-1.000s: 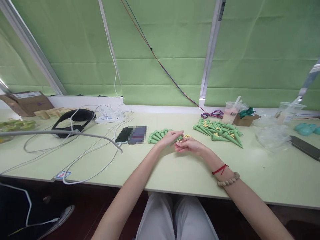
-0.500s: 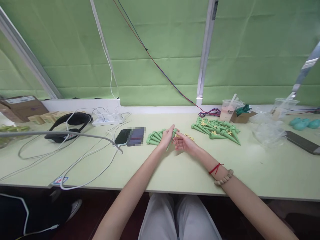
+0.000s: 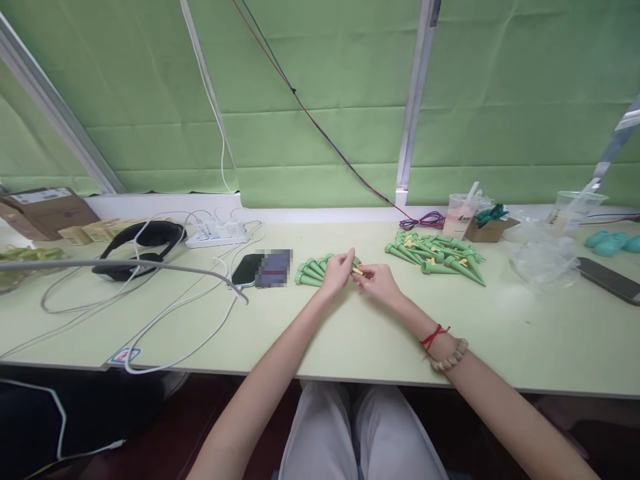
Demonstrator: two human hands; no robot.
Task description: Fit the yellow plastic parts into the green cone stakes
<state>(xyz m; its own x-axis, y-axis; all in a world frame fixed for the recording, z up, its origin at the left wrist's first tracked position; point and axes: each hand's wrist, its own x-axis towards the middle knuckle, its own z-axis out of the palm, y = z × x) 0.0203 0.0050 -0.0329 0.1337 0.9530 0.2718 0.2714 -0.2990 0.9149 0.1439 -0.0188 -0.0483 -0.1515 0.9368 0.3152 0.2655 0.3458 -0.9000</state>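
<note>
My left hand [image 3: 338,273] is closed around a green plastic watering spike [image 3: 355,263], most of it hidden by the fingers. At its side, my right hand [image 3: 381,284] pinches a small yellow valve piece [image 3: 357,271] against or very close to the spike; whether it is seated cannot be seen. Several green spikes [image 3: 311,271] lie fanned in a row just left of my left hand. Farther right is a loose pile of green spikes [image 3: 440,255] with yellow pieces among them.
Left of the row are a phone [image 3: 247,270], a power strip [image 3: 220,235], headphones [image 3: 143,250] and loose white cables. On the right stand a drink cup [image 3: 459,217], a small cardboard box [image 3: 487,230], crumpled plastic bags [image 3: 537,257] and a dark phone [image 3: 607,279].
My right hand's fingers, spread beside the left hand before, have closed in a pinch on the yellow piece and come up to the spike. The camera view has shifted slightly.
</note>
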